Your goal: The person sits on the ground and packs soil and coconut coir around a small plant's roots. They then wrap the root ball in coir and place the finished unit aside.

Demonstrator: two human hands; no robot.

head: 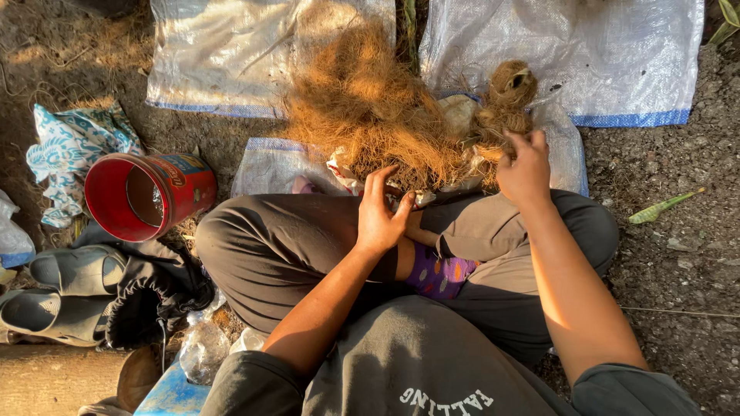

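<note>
Person seated cross-legged on dirt ground. Landmark: heap of brown coir fibre [370, 108], lying on white woven sacks [223, 54] in front of the knees. Left hand [379, 216]: fingers spread and extended, touching the near edge of the heap, not closed on anything. Right hand [526, 171]: at the heap's right edge, fingers curled into a tangled fibre clump [505, 96]; firmness of grip cannot be told. Hands apart. Red can [146, 196] lies tipped, well left of the heap; grey sandals [62, 293] beyond it.
</note>
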